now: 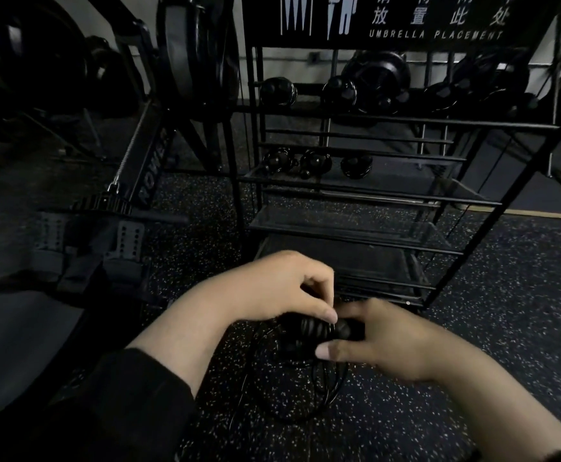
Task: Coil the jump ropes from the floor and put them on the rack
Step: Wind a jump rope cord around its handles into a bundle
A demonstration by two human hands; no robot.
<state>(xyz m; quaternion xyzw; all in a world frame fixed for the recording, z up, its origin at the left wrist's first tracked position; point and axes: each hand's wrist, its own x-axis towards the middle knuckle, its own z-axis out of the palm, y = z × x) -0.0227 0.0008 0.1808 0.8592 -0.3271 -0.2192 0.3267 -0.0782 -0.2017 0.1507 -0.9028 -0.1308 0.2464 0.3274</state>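
Note:
A black jump rope (315,331) with ribbed handles is held between both hands, low over the speckled floor. My left hand (282,288) comes from above and pinches the handles and cord with curled fingers. My right hand (379,341) grips the handles from the right, thumb underneath. Thin black cord loops (305,395) hang below the hands toward the floor. The black metal rack (355,235) stands right behind the hands, with several barred shelves.
Coiled black ropes (315,161) lie on the rack's middle shelf and more dark items (339,91) on its top shelf. A rowing machine (122,211) with foot straps stands at the left. A sign (435,35) reads "UMBRELLA PLACEMENT".

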